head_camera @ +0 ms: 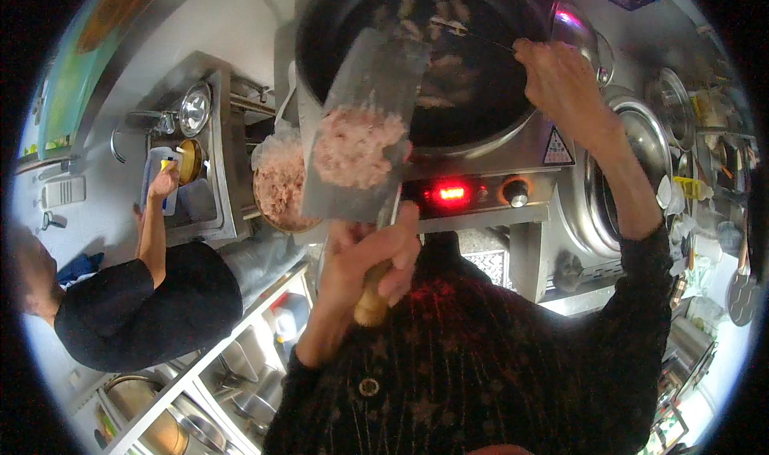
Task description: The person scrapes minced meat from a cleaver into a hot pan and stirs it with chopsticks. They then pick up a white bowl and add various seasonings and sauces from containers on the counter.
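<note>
My left hand [372,263] grips the wooden handle of a wide cleaver [342,199], its blade held flat and tilted over the rim of a large black wok [492,106]. A mound of raw minced meat [357,148] lies on the blade. On the right, my right hand [559,88] pinches a thin metal utensil [480,36] whose far end is over the wok; its exact kind cannot be told. Several pale pieces of meat [447,73] are down in the wok. Left of the cleaver, a bowl [261,205] holds more minced meat [282,181].
The cooker's control panel [480,193] has a lit red display and a knob. At left a co-worker [144,311] reaches into a sink [222,196]. A large metal pan [652,130] stands at right. Steel pots [258,404] fill a lower-left rack [174,398].
</note>
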Demonstrator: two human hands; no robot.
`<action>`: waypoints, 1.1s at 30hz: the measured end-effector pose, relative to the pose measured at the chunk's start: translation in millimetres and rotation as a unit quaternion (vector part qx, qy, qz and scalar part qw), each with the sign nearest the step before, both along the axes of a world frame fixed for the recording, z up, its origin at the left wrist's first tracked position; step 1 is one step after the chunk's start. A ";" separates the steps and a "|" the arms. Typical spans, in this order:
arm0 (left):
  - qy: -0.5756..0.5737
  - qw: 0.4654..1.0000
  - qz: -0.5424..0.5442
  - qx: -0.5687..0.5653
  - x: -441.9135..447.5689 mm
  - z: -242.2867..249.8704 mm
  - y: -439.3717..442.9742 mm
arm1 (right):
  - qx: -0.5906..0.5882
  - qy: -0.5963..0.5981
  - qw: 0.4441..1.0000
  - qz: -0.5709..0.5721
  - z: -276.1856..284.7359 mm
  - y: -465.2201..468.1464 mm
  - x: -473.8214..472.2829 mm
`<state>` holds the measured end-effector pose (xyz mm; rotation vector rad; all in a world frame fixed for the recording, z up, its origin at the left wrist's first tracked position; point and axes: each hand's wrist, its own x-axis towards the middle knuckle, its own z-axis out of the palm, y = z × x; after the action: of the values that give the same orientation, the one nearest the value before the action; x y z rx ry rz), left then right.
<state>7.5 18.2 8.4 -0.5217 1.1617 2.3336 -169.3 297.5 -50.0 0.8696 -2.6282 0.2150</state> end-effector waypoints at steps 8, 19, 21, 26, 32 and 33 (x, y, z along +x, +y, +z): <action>0.057 0.998 0.028 0.018 1.0 11.9 2.8 | -0.014 0.149 0.976 0.159 -8.9 16.4 -45.0; 0.059 0.996 0.058 -0.027 -0.7 8.2 1.9 | 0.097 -0.039 0.995 -0.005 8.7 16.3 -47.7; 0.054 0.997 0.045 0.006 -2.5 7.3 0.3 | 0.113 -0.062 0.992 -0.016 7.7 17.9 -47.6; 0.057 0.998 0.008 0.007 -3.3 6.1 -3.0 | 0.124 0.023 0.991 0.037 6.9 20.4 -40.3; 0.060 0.998 0.031 0.003 -3.7 8.4 1.6 | 0.108 0.009 0.993 0.039 -2.1 16.9 -51.5; 0.066 0.996 0.051 -0.017 -1.8 8.5 4.4 | 0.111 0.026 0.992 0.048 -3.4 15.9 -56.4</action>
<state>5.7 22.7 16.9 -0.4548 1.2639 2.4720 -225.6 313.5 -53.4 1.0586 -2.5976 -0.0768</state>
